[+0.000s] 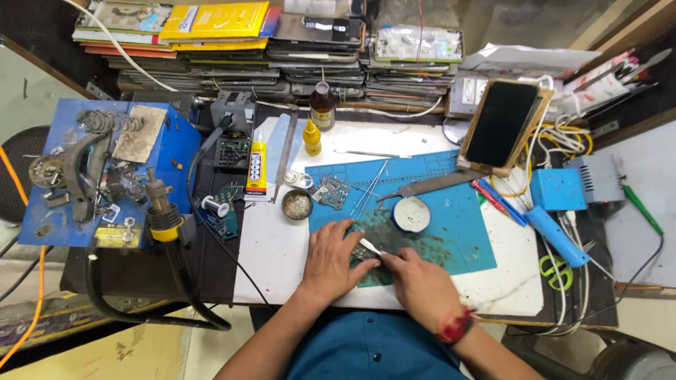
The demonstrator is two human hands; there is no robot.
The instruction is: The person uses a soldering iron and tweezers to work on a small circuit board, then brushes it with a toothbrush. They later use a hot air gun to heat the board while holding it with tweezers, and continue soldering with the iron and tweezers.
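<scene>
My left hand [331, 259] presses flat on a small circuit board [362, 254] lying on the blue work mat [458, 232]. My right hand [415, 279] holds a thin white-handled tool [370, 246] with its tip on that board. Both hands sit at the near edge of the mat. Another circuit board [329, 190] lies farther back on the mat, with tweezers [371, 188] beside it.
A round open tin [410, 214] and a small dish [297, 205] lie behind the hands. A glue tube [256, 167], yellow bottle [312, 137] and brown bottle [322, 105] stand at the back. A blue machine [105, 169] sits left, a propped phone [501, 123] right.
</scene>
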